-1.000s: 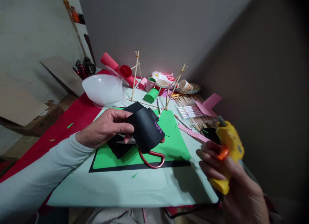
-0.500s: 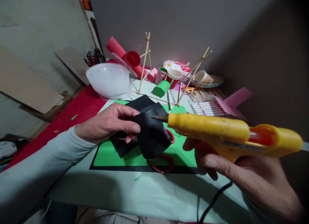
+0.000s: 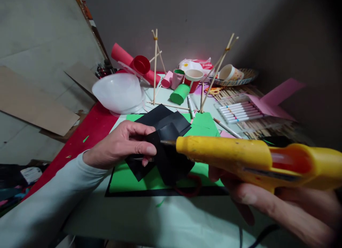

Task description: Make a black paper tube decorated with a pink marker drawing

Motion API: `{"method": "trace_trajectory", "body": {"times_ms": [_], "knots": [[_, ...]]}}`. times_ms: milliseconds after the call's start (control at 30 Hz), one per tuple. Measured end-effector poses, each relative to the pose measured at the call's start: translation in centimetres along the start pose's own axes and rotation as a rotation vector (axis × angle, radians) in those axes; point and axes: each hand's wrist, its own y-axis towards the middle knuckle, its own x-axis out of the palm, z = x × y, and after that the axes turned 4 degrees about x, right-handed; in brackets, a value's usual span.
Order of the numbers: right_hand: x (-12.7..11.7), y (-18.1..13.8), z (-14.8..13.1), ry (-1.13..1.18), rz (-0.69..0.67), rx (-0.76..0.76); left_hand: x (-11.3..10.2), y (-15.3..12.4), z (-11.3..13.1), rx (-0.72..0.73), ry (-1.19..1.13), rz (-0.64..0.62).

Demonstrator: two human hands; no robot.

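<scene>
My left hand pinches a curled piece of black paper above a green sheet with a black border. A yellow hot glue gun lies level in my right hand, whose fingers wrap its grip. The gun's metal nozzle touches the upper edge of the black paper, close to my left thumb and fingertips. More black paper lies on the green sheet behind. A red scissor handle shows under the curled piece.
A white bowl sits at the back left. Pink and red rolls, paper cups, a green tube, stick tripods, a marker set and pink paper crowd the back. Cardboard lies left, off the table.
The glue gun swung from upright at the right to level, and its nozzle moved left until it touched the black paper. My left hand kept its hold.
</scene>
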Motion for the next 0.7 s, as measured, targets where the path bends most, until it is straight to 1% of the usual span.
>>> {"method": "trace_trajectory", "body": {"times_ms": [33,67,133,167,267,300,333,400,467,500,600,700], "knots": [[0.1,0.1,-0.2,0.006,-0.063,0.01,0.0,0.0,0.0,0.003,0.001,-0.003],[0.1,0.2,-0.4,0.016,-0.095,0.007,0.0,0.0,-0.1,0.008,0.003,-0.009],[0.4,0.5,-1.0,-0.001,-0.106,-0.021,-0.2,0.0,-0.2,0.027,0.01,-0.038],[0.5,0.7,-1.2,-0.028,-0.122,-0.039,-0.4,0.0,-0.2,0.035,0.009,-0.066],[0.8,1.1,-1.4,-0.155,-0.252,-0.088,-0.8,0.1,-0.4,0.059,-0.014,-0.173],[0.8,1.1,-1.2,-0.186,-0.275,-0.111,-0.9,0.1,-0.4,0.063,-0.024,-0.198],[0.8,1.1,-0.9,-0.199,-0.272,-0.142,-1.0,0.2,-0.4,0.066,-0.032,-0.212],[0.6,0.7,-0.2,-0.196,-0.204,-0.194,-1.1,0.2,-0.5,0.069,-0.039,-0.219],[0.5,0.3,0.1,-0.21,-0.151,-0.214,-1.1,0.3,-0.6,0.07,-0.045,-0.219],[0.5,0.1,0.0,-0.238,-0.159,-0.201,-1.1,0.3,-0.6,0.073,-0.047,-0.218],[0.5,0.2,-0.7,-0.314,-0.262,-0.149,-1.0,0.2,-0.6,0.086,-0.047,-0.218],[0.4,0.5,-1.0,-0.32,-0.254,-0.185,-1.0,0.2,-0.7,0.095,-0.04,-0.219]]}}
